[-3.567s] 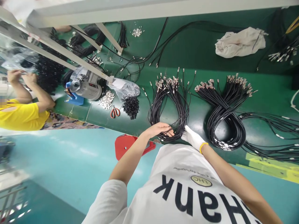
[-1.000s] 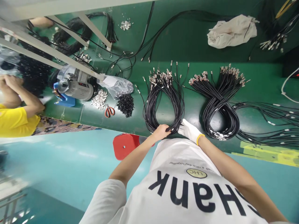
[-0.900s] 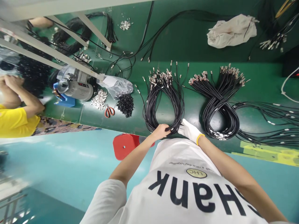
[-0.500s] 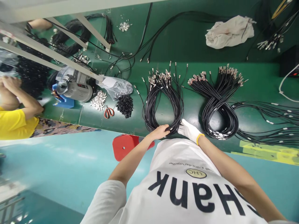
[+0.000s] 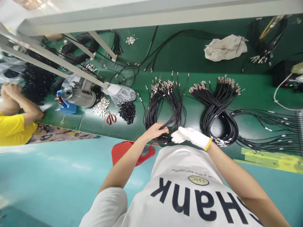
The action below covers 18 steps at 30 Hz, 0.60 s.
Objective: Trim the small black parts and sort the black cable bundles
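A looped bundle of black cables [image 5: 151, 108] with metal connector ends lies in front of me on the green bench. My left hand [image 5: 156, 130], bare, is closed around some strands at the near side of this loop. My right hand [image 5: 190, 137] wears a white glove with a yellow cuff. It is at the bundle's near right edge with fingers stretched out and nothing visibly gripped; whether its fingertips touch the cables I cannot tell. To the right lies a second cable bundle [image 5: 233, 127], crossed over itself, with white labels along its near curve.
Red-handled cutters [image 5: 111, 118], black small parts [image 5: 127, 112], silver terminals [image 5: 101, 106] and a grey motor machine [image 5: 82, 97] are to the left. A red stool [image 5: 119, 151] stands below the bench. Another person's arm [image 5: 28, 107] rests at far left. A white cloth [image 5: 224, 49] lies behind.
My right hand has moved left and turned its fingers leftward over the loop's near edge. My left hand keeps its hold, with strands shifted up from the loop. The camera view has tilted slightly.
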Each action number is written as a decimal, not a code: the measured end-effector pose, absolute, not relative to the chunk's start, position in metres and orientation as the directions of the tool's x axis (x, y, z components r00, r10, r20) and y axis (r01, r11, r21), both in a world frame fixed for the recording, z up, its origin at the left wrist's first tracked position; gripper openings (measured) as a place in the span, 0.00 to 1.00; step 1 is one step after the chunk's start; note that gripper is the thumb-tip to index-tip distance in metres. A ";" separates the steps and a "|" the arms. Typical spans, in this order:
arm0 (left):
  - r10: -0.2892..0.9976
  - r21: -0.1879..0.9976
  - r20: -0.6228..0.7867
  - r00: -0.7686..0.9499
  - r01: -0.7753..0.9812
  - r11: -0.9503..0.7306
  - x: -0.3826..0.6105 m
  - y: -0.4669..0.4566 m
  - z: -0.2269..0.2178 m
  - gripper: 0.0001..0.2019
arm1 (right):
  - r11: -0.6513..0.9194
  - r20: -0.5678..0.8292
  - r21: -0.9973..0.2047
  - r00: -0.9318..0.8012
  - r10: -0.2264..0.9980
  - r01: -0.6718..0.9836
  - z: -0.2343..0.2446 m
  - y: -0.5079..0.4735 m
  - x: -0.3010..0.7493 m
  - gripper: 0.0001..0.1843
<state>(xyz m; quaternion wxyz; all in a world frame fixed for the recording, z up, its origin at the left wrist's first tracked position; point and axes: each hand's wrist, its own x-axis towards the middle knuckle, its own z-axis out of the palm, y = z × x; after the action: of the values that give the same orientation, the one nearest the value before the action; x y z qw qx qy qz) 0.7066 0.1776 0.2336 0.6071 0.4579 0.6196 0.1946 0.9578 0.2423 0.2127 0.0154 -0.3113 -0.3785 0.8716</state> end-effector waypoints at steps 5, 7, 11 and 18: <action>0.853 0.858 -0.513 0.099 0.055 0.510 0.683 0.175 0.281 0.17 | -0.886 -0.616 -0.427 -0.775 0.141 0.179 0.187 0.228 0.917 0.44; 0.886 0.884 -0.463 0.007 -0.067 0.462 0.671 0.169 0.300 0.16 | -0.901 -0.632 -0.415 -0.752 0.187 0.125 0.178 0.230 0.914 0.48; 0.865 0.869 -0.494 0.084 0.010 0.495 0.679 0.154 0.308 0.21 | -0.932 -0.527 -0.343 -0.797 0.295 -0.119 0.184 0.253 0.911 0.51; 0.693 0.772 -0.598 0.404 0.523 0.361 0.758 0.140 0.225 0.26 | -0.874 -0.551 -0.442 -0.707 0.443 -0.203 0.208 0.325 0.882 0.32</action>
<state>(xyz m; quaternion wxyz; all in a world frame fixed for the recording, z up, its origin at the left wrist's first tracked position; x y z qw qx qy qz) 0.7582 0.1400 0.2245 0.6221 0.5612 0.5417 0.0679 0.8824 0.3250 0.2083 0.1779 -0.3386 -0.1770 0.9068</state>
